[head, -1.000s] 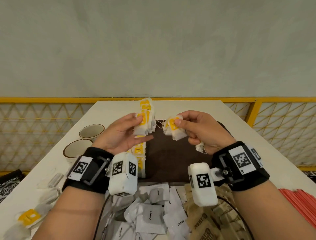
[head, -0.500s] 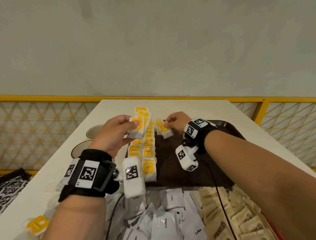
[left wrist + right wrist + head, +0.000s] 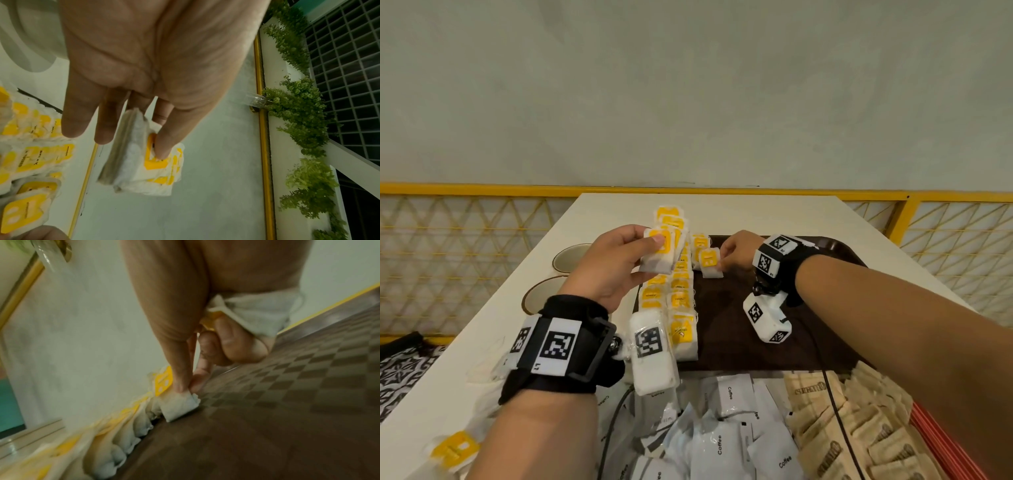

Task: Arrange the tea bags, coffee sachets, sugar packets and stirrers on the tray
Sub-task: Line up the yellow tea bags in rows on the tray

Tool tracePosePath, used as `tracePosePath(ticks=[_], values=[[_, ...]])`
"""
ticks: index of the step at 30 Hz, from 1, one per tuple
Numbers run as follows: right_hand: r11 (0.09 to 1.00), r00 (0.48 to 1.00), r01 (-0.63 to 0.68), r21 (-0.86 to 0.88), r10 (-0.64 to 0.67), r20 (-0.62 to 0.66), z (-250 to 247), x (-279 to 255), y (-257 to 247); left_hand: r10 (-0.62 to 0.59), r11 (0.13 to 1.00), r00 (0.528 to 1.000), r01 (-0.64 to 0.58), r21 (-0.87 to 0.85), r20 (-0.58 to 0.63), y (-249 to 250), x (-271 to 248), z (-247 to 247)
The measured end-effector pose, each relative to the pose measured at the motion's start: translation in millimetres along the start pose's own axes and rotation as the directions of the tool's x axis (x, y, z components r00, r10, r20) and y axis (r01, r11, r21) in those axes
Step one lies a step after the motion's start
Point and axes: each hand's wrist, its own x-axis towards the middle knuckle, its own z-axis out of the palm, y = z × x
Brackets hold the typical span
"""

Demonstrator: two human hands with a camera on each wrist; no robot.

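A dark brown tray [image 3: 729, 329] lies on the white table, with rows of yellow-labelled tea bags [image 3: 678, 298] along its left side. My left hand [image 3: 619, 260] holds a small stack of tea bags [image 3: 659, 253] above those rows, thumb on the yellow label [image 3: 156, 160]. My right hand [image 3: 736, 255] pinches one tea bag [image 3: 709, 262] by its corner and lowers it onto the tray beside the rows [image 3: 180, 404]. Its curled fingers also keep another tea bag [image 3: 257, 313] in the palm.
White coffee sachets [image 3: 722, 438] and brown sugar packets [image 3: 859, 435] lie heaped at the near edge, red stirrers [image 3: 941, 445] at the right. Two cups [image 3: 571, 257] stand left of the tray. A loose tea bag [image 3: 453, 448] lies near left. A yellow railing borders the table.
My right hand reached forward from mid-air down to the tray's far left with a tea bag. The left hand rose slightly with its stack and stayed over the rows.
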Motion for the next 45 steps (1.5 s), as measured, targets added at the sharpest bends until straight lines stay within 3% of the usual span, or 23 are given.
tracePosePath(ticks=[5,13,19,32,39,45], values=[[1.0,0.985,-0.004,-0.006,0.005,0.17,-7,-8,-8,-0.001,1.0,1.0,0.001,0.006,0.0,1,-1,-1],[0.997,0.992,-0.035,0.073,0.025,0.126,5,-5,-9,-0.013,1.0,1.0,0.013,0.018,0.023,-1,0,2],[0.99,0.983,-0.139,0.017,0.136,0.125,3,1,-20,-0.014,1.0,1.0,0.014,0.012,0.02,-1,0,1],[0.994,0.999,-0.002,0.11,0.007,-0.046,18,12,-17,-0.02,1.0,1.0,0.02,-0.001,0.022,0,0,1],[1.0,1.0,-0.003,0.029,0.003,-0.018,5,13,-20,-0.021,1.0,0.999,0.021,0.002,0.027,1,-1,1],[0.997,1.0,-0.024,0.079,0.024,-0.004,4,7,-18,-0.019,1.0,0.999,0.019,0.006,0.032,0,-1,2]])
